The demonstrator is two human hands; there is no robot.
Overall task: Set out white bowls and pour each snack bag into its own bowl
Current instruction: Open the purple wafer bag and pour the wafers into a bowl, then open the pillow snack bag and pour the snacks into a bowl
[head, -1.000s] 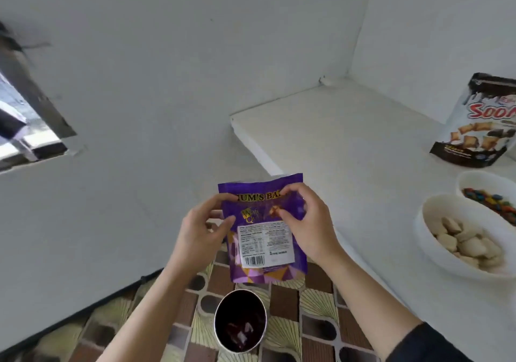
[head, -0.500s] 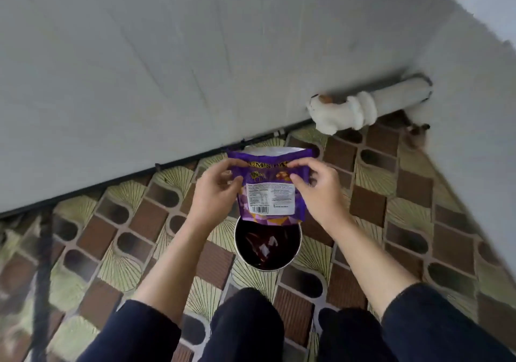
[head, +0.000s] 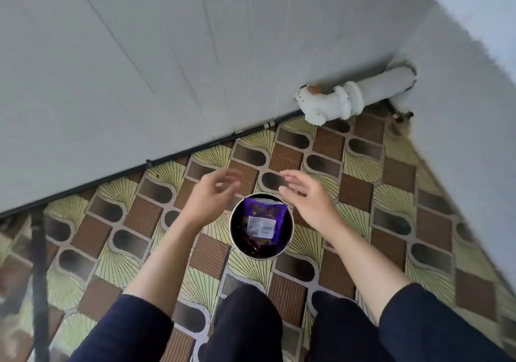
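Observation:
A purple snack bag with a white label lies inside a round bin on the floor, on top of other dark wrappers. My left hand hovers above and to the left of the bin, fingers spread, holding nothing. My right hand hovers above and to the right of the bin, also empty with fingers apart. No bowls are in view.
The floor has brown and yellow patterned tiles. A white pipe runs along the base of the grey wall at upper right. A black cable follows the wall's foot. My dark trouser legs fill the bottom.
Both hands held the purple bag over the bin; they have let go and spread apart, and the bag now lies in the bin. The view tilted from the counter down to the floor.

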